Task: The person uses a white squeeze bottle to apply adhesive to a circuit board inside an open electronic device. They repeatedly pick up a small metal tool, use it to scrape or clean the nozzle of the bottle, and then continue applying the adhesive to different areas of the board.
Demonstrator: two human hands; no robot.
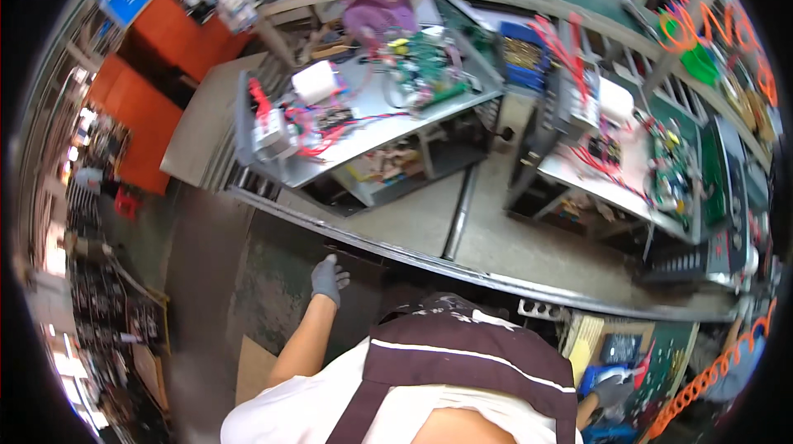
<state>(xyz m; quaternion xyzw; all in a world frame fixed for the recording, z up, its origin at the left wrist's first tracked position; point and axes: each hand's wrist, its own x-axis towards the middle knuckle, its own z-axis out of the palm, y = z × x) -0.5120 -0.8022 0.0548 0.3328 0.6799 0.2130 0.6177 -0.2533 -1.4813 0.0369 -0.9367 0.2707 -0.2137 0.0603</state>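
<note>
My left hand [329,280], in a grey glove, hangs in the air just short of the conveyor's near rail [396,252]. Its fingers are loosely apart and nothing shows in them. Off to the lower right, my right hand [611,391], also gloved in grey, is over a side bench, at a blue bin [591,378]. A slim red-pink thing [643,368] is close to its fingers, which are too blurred to show whether they grip anything. On the conveyor stand two opened metal machine housings, the left one [388,126] and the right one [607,180], with green circuit boards and red wires.
A blue box of small brass-coloured parts [522,54] sits between the housings. Orange coiled hoses hang at the right, one [702,382] low beside the side bench. A grey-beige board [211,118] leans left of the conveyor. Part of another person [738,365] shows at the right edge.
</note>
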